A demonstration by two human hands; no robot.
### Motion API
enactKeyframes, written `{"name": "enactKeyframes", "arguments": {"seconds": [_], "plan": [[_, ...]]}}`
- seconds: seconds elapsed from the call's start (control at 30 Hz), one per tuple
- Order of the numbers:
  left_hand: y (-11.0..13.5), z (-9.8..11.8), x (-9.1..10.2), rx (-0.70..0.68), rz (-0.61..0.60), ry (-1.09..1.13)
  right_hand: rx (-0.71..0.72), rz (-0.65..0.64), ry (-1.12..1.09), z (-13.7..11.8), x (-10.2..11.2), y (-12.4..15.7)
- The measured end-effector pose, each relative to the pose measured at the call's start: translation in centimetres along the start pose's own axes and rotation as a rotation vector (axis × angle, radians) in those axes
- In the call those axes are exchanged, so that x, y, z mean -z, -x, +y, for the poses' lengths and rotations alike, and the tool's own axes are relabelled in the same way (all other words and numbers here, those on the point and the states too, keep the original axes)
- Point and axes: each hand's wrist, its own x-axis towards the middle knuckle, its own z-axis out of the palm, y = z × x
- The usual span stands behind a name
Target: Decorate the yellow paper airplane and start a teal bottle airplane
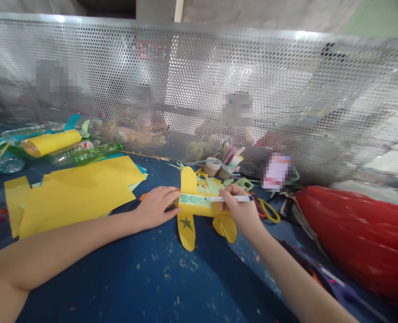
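A yellow paper toy airplane lies on the blue table, a row of green round shapes drawn on a pale strip along its body. One wing points toward me and bears a dark green star. My left hand grips the airplane's left end between thumb and fingers. Closed around a white marker with a dark end, my right hand rests over the right part of the body. The marker's tip is at the pale strip, by the drawn shapes. Part of the tail is behind my right hand.
Yellow paper sheets lie at left, with plastic bottles behind. Yellow-handled scissors, paper scraps and pots of sticks stand beyond the airplane. A red bag and a glue gun are at right. A perforated metal screen borders the back.
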Motion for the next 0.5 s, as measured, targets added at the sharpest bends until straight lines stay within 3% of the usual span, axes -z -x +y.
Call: {"name": "enactKeyframes", "arguments": {"seconds": [0.5], "plan": [[0.06, 0.01, -0.01, -0.007, 0.009, -0.001, 0.010, -0.003, 0.027, -0.30, 0.09, 0.00]]}}
